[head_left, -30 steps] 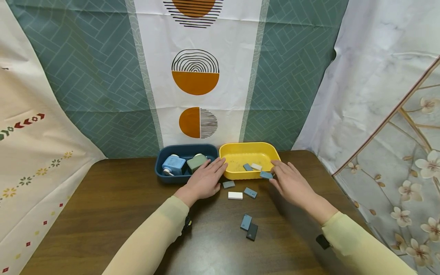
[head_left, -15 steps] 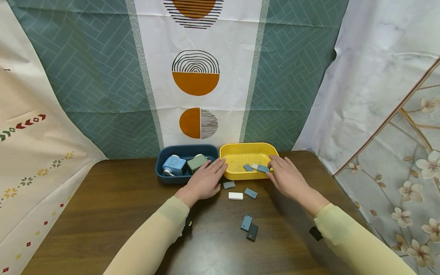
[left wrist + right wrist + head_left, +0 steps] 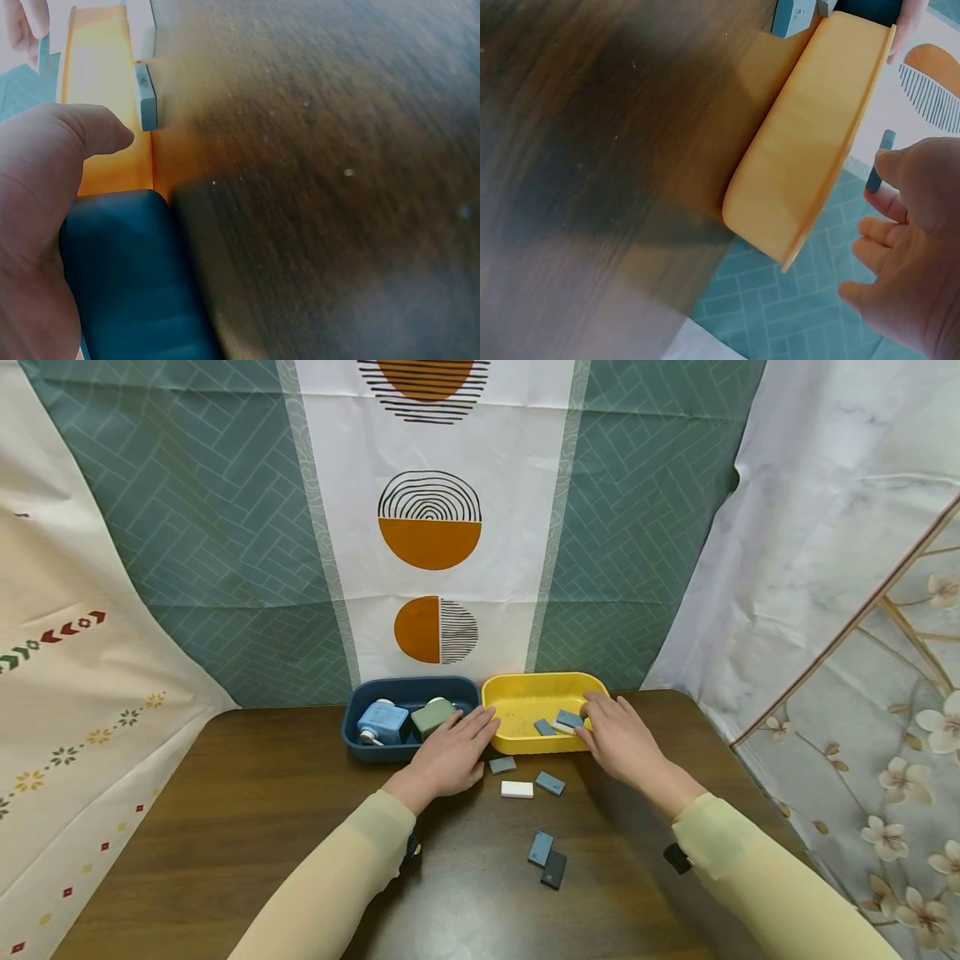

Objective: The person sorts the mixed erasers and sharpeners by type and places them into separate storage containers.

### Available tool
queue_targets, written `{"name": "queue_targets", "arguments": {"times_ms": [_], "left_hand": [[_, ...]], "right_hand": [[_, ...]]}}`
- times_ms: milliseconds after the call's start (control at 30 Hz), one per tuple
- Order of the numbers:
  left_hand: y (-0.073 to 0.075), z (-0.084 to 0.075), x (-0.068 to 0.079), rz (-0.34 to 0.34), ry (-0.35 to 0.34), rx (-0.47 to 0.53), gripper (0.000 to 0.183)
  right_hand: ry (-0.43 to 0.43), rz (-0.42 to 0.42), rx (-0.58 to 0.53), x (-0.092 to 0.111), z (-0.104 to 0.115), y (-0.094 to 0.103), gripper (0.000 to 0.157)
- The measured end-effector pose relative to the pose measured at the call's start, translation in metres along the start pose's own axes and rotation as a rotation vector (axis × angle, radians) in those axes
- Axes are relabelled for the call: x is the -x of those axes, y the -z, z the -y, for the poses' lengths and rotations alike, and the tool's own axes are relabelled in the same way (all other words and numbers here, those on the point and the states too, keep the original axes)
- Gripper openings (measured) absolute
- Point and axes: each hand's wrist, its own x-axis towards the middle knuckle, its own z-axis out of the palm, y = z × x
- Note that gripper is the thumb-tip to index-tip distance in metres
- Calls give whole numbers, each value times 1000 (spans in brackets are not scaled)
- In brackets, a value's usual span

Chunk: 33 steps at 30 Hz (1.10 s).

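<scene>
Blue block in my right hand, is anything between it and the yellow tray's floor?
Possibly a white block: in the head view it lies in the yellow tray, partly hidden behind the held blue block. Nothing else visible stands between.

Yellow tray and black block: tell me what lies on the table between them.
In the head view: a gray block, a white block, a blue block and, beside the black block, a second blue block.

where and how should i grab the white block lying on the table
Pinch the white block across the middle of its long edges, probably coming down from the near side. It lies flat, long edges running left to right; a blue-grey block crowds its right end, and a grey block lies just beyond it.
</scene>
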Motion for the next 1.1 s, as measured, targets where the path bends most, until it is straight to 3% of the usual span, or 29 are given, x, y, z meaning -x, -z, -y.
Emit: {"name": "queue_targets", "arguments": {"times_ms": [1100], "left_hand": [[0,-1,0,-5,-3,2,81]], "right_hand": [[-96,57,-48,-32,2,-19,26]]}}
